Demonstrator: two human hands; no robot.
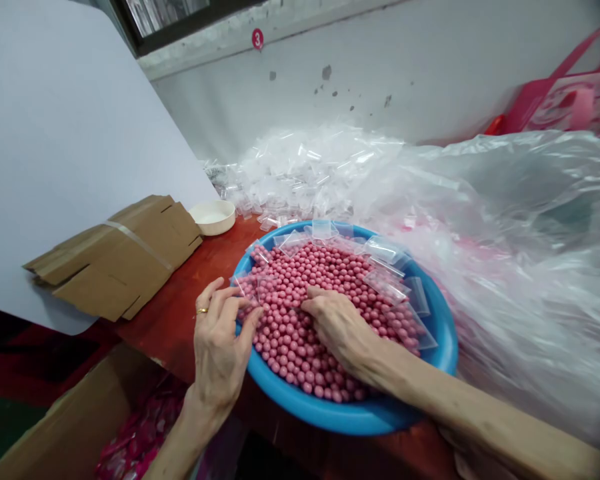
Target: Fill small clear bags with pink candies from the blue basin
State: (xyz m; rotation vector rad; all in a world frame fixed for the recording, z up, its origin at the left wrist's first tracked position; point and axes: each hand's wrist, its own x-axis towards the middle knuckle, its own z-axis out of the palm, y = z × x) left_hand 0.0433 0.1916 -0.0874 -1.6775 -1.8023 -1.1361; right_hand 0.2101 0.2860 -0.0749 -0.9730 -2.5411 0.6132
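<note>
A blue plastic basin sits on the red table, filled with small pink balls. Several small clear bags lie on the balls along the far rim. My left hand, with a gold ring, rests at the basin's left rim and pinches a small clear bag between thumb and fingers. My right hand lies palm down in the balls, its fingers curled into them; what they hold is hidden.
A heap of clear bags lies behind the basin. A large crumpled plastic sheet covers the right. Flattened cardboard and a white bowl sit at left. An open carton with pink packets is below.
</note>
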